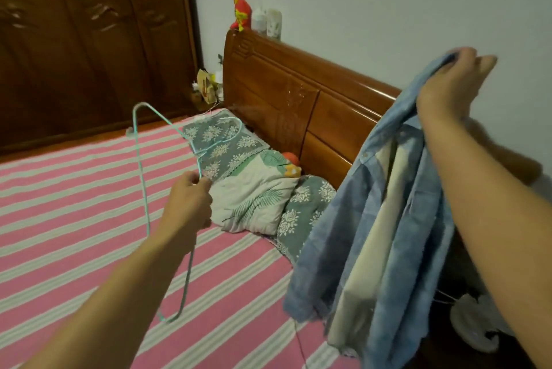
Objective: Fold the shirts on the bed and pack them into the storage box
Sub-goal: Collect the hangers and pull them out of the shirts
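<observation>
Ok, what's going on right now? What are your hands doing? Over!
Left hand grips green wire hanger, off the shirt. Right hand holds blue shirt up by the collar, unfolded. Striped bed below; storage box not in view.

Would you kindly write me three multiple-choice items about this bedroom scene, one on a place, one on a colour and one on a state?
1. Where does the small red toy figure stand?
A. on top of the wooden headboard
B. on the striped sheet
C. on the wardrobe

2. What colour are the stripes of the bed sheet?
A. blue and yellow
B. pink and pale grey-white
C. plain green

3. How is the pale blue denim shirt held?
A. folded flat on the bed
B. hanging from the raised right hand
C. on the hanger

Answers: 1 A, it sits on the headboard's top edge. 2 B, both colours alternate. 3 B, it dangles from that hand while the left hand holds the thin mint-green wire hanger bare.
</observation>
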Available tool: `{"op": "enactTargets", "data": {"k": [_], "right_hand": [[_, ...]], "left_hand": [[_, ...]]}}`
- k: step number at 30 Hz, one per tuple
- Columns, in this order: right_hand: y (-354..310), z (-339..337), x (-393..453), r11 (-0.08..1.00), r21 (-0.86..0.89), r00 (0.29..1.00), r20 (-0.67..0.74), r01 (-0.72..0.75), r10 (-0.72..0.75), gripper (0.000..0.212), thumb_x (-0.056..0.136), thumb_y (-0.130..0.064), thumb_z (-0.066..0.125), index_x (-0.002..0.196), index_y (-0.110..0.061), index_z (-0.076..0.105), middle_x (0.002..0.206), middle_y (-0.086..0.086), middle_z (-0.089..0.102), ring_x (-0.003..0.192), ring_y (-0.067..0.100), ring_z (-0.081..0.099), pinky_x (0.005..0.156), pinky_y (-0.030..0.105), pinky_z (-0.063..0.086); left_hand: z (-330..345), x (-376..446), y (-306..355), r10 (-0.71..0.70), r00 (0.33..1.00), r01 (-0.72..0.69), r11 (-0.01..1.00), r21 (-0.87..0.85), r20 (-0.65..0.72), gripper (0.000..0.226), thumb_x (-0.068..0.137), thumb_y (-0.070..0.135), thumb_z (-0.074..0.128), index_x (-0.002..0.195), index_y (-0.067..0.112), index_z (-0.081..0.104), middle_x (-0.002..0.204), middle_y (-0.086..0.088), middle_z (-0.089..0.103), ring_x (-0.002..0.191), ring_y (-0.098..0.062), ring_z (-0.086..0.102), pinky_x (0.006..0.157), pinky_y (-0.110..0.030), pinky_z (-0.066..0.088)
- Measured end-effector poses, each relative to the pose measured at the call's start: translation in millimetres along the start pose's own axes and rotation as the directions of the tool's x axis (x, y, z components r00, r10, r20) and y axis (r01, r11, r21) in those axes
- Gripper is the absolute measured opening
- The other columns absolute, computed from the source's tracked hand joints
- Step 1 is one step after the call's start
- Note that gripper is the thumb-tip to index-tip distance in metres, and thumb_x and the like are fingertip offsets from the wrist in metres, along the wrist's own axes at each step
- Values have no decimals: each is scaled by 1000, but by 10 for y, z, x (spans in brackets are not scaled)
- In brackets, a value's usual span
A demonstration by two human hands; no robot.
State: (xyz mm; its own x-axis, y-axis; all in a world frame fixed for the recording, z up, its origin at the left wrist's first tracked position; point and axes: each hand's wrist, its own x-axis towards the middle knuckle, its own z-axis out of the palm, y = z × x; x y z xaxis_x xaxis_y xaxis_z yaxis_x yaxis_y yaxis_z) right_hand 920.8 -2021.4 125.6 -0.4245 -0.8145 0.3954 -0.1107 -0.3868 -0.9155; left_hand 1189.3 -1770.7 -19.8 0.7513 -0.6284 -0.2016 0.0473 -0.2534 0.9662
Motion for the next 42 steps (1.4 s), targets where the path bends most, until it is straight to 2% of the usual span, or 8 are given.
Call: {"op": "enactTargets", "data": {"k": [2, 5, 10, 18, 25, 29, 33, 42], "right_hand": [[195, 487, 129, 996, 69, 996, 72, -50, 45, 5, 98, -21, 40, 94, -22, 43, 92, 1, 49, 75, 13, 54, 52, 10, 35], [775, 1297, 319, 987, -134, 921, 367, -89, 133, 22, 100, -21, 41, 111, -25, 59, 109, 1, 52, 104, 22, 56, 79, 13, 39], [1581, 1873, -141, 918, -381, 549, 747, -109, 375, 45, 104, -12, 42, 148, -20, 45, 148, 4, 49, 134, 22, 45, 107, 37, 42], [2607, 457, -2650, 778, -604, 80, 779, -176, 622, 14, 99, -18, 54, 95, -22, 67, 99, -4, 68, 91, 15, 63, 77, 28, 47], [1986, -689, -4414, 657, -642, -347, 767, -395, 540, 24, 101, -41, 57, 123, -35, 63, 132, -17, 63, 123, -2, 56, 104, 23, 46], [1754, -1100, -4943, 755, -627, -259, 774, -191, 578, 27, 90, -34, 67, 113, -48, 62, 129, -21, 59, 117, 1, 58, 99, 26, 48], [1435, -1599, -5372, 689, -633, -46, 747, -352, 663, 26, 103, -13, 50, 114, -28, 68, 106, -14, 72, 93, 13, 71, 79, 23, 51], [346, -3631, -7205, 561, -517, 358, 444, -647, 822, 24, 105, -30, 49, 127, -26, 58, 100, 3, 59, 69, 6, 60, 60, 18, 41]], "left_hand": [[-31, 127, -53, -97, 994, 93, 992, -80, -41, 14, 107, 13, 42, 99, 9, 53, 63, -4, 35, 49, -15, 30, 48, -25, 25], [-101, 261, -182, -204, 975, 186, 967, -172, -91, 18, 105, 7, 38, 99, 7, 55, 51, 1, 29, 38, -12, 24, 44, -20, 21], [-234, 253, -497, -205, 970, 182, 969, -168, -127, 19, 107, 11, 40, 100, 8, 58, 55, 0, 28, 44, -13, 21, 45, -22, 19], [-590, -35, -1175, -473, 876, 476, 822, -314, 91, 16, 103, 2, 45, 100, 11, 58, 82, -5, 72, 75, -21, 66, 67, -31, 42], [-846, -613, -1900, -470, 853, 507, 849, -148, 228, 18, 96, -6, 55, 99, 12, 51, 114, -17, 75, 82, -23, 71, 63, -29, 45], [-1042, -1012, -2125, -409, 876, 457, 874, -165, 257, 15, 96, -6, 57, 109, 2, 57, 109, -18, 75, 77, -23, 72, 61, -28, 57], [-1378, -1458, -2282, -325, 850, 395, 914, -95, 414, 22, 97, 3, 63, 117, 11, 61, 100, -11, 73, 82, -27, 70, 70, -33, 58], [-2359, -3140, -2862, -355, 589, 162, 932, 324, 726, 14, 98, 0, 56, 104, 9, 65, 88, -10, 69, 67, -22, 67, 64, -28, 47]]}}
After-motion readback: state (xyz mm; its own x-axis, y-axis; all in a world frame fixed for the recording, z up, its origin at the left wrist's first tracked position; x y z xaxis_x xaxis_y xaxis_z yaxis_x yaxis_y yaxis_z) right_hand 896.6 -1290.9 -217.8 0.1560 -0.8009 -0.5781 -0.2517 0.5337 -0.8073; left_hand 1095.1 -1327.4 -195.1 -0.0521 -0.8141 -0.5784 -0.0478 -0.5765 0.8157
